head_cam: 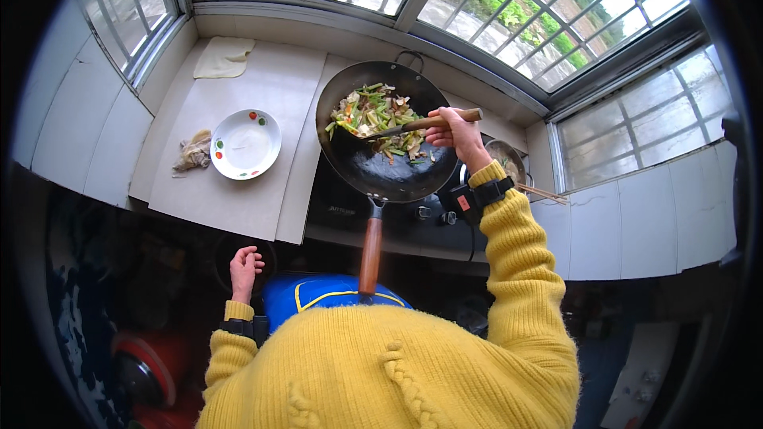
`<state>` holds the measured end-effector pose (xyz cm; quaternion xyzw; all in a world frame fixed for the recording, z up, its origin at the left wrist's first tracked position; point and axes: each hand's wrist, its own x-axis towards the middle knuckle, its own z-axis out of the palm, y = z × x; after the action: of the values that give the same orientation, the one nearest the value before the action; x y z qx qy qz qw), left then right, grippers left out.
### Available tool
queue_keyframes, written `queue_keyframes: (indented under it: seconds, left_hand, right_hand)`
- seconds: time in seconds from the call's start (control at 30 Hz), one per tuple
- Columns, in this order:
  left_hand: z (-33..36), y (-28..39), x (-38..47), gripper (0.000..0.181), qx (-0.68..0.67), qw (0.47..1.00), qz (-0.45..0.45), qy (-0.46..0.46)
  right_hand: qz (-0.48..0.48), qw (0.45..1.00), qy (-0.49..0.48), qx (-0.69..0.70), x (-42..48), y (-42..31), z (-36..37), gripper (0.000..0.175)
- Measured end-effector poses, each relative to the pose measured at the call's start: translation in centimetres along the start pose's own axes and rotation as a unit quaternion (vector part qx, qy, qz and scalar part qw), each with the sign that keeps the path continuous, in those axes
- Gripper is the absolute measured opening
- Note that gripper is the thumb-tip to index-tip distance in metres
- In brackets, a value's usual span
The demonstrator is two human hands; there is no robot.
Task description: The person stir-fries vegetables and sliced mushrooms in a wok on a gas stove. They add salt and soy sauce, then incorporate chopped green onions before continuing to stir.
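My right hand (451,134) grips the wooden handle of a metal spatula (411,126). The spatula's blade reaches into chopped vegetables (381,110), green, orange and pale, that may have meat pieces mixed in. They lie toward the far side of a dark wok (390,182), whose near inner wall shines. A wooden wok handle (371,253) points toward my body. My left hand (245,268) hangs below the counter's front edge with its fingers loosely curled, holding nothing that I can see. To the left, a white plate (246,144) with fruit decoration sits bare on the counter.
The wok stands over a black gas stove (340,210) with knobs (448,218). Behind it on the right is a smaller pan (506,158) with chopsticks (543,193). A crumpled cloth (194,151) touches the plate's left; a folded cloth (223,58) lies farther back. Barred windows enclose the counter (238,208).
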<state>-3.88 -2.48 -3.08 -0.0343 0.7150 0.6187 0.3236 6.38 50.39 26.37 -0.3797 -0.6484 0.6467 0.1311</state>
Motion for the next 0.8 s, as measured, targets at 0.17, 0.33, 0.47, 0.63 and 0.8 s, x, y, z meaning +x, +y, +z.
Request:
queue_keyframes:
  seconds: [0.17, 0.33, 0.47, 0.63, 0.8]
  left_hand:
    - [-0.8, 0.1, -0.1, 0.019, 0.033, 0.999, -0.004, 0.037]
    - [-1.4, -0.1, -0.7, 0.018, 0.024, 0.999, -0.023, 0.039]
    - [-0.9, 0.3, -0.6, 0.019, 0.033, 0.999, -0.021, 0.036]
    - [-0.7, 0.8, -0.2, 0.018, 0.03, 0.999, -0.001, 0.023]
    - [-1.3, 0.1, -0.3, 0.018, 0.017, 0.999, -0.021, 0.034]
  right_hand:
    - [0.011, 0.994, 0.106, 0.015, -2.2, -1.7, -5.8, 0.041]
    - [0.071, 0.994, -0.045, -0.073, -5.9, -2.0, -4.9, 0.041]
    - [0.003, 0.998, -0.037, 0.059, -3.0, 1.3, 2.3, 0.036]
    - [-0.065, 0.984, 0.125, 0.113, 0.0, 0.3, 3.8, 0.04]
    - [-0.081, 0.99, 0.018, -0.117, -6.1, -5.2, -1.5, 0.046]
